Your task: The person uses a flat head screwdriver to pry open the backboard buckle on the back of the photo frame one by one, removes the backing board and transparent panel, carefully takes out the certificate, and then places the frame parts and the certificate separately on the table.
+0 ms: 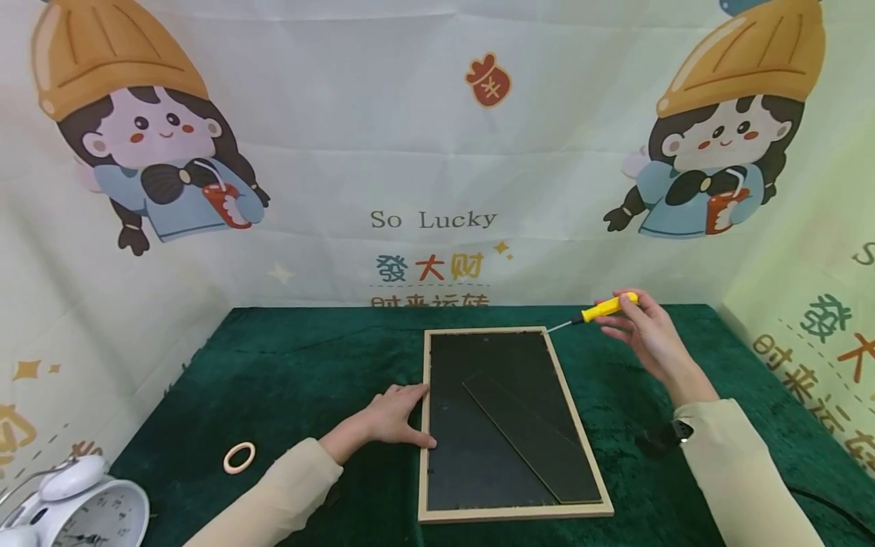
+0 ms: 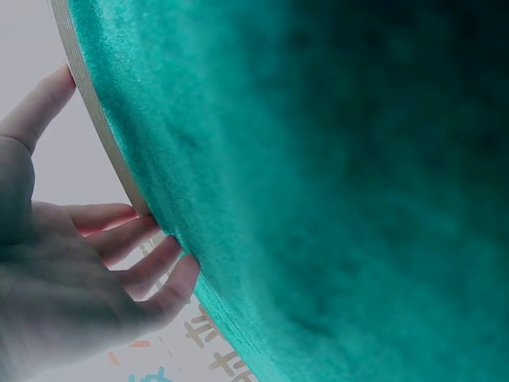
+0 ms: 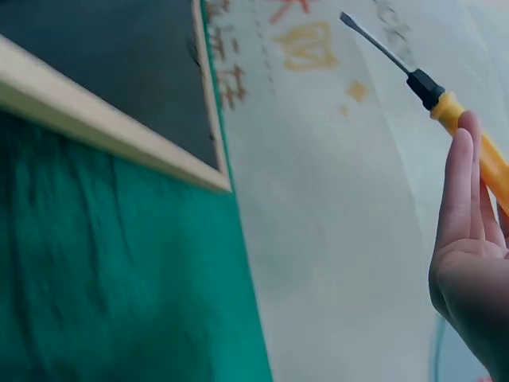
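Note:
A picture frame (image 1: 595,463) with a pale wooden border lies back side up, its dark backing board (image 1: 447,448) and folded stand (image 1: 526,433) showing. My left hand (image 1: 393,414) rests along the frame's left side, thumb and fingers stretched out; in the left wrist view the fingertips (image 2: 147,213) touch the wooden edge. Over the far right corner, my right hand (image 1: 645,334) pinches the yellow handle of a screwdriver (image 1: 607,308). The shaft points left, its tip overlapping that corner in the head view. The right wrist view shows a flat blade on the screwdriver (image 3: 485,155), raised above the frame.
A light wooden ring (image 1: 239,458) lies on the green cloth (image 1: 294,372) left of the frame. At the near left corner stands a white twin-bell alarm clock (image 1: 102,513). A black cable (image 1: 830,509) runs along the near right. Printed curtains (image 1: 437,152) surround the table.

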The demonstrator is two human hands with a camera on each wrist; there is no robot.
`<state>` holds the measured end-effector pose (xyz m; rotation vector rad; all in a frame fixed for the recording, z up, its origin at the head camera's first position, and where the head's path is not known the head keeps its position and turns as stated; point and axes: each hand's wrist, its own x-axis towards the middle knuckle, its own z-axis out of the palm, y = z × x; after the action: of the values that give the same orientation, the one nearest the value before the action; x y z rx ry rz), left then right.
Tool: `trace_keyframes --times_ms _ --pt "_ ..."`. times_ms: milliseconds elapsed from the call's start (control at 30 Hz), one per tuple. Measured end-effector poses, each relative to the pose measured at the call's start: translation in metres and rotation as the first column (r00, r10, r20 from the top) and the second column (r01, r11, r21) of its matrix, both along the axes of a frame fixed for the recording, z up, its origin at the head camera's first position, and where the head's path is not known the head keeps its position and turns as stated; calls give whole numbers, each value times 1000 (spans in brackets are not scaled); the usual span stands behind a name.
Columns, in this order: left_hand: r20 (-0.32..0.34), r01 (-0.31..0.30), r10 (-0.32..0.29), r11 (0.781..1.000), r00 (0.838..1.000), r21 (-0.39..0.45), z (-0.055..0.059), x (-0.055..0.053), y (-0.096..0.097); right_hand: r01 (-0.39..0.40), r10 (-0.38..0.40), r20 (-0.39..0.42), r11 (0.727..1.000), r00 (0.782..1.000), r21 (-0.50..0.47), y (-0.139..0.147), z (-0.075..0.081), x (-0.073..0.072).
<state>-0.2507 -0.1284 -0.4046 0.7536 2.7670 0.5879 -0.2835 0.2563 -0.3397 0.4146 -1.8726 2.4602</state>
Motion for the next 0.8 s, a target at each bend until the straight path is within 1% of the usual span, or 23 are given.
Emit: trace_keyframes --times_ms 167,300,567,667,800 --pt "-3 -3 3 1000 1000 -20 0 -1 0 49 -52 33 994 998 97 -32 -14 -13" --pt "-2 0 0 1000 1000 -27 -1 0 0 71 -80 61 987 995 146 -54 -25 -21" --pt "-8 12 -12 999 1000 -38 -2 -1 1 81 -97 80 980 992 181 -90 -39 -33" --pt "-4 8 -8 999 1000 -44 -2 -2 1 89 -109 105 980 988 180 -104 -43 -37" --pt "-7 2 -2 999 1000 -50 -2 -2 1 116 -145 164 978 976 174 -123 -48 -42"
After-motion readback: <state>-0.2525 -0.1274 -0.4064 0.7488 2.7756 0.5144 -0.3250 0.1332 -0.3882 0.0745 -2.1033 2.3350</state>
